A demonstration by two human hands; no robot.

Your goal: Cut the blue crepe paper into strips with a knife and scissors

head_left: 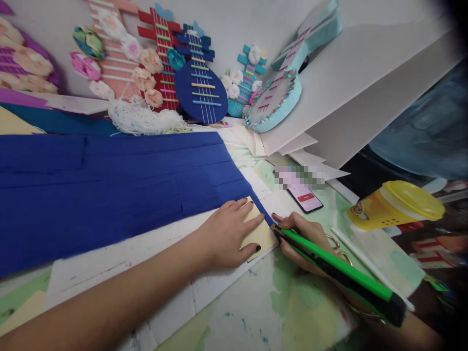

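Observation:
My left hand lies flat with its fingers spread, pressing on a small cream card. The card sits at the lower right corner of a large blue sheet. My right hand grips a green and black utility knife, whose tip meets the card's right edge beside the narrow end of the blue sheet. Beneath the card and my left forearm is a white board with cut marks. The blade itself is too small to make out.
A phone and a yellow lidded cup are at the right, near a thin white stick. Behind stand decorated paper instruments, including a dark blue one, white string, and large white boards.

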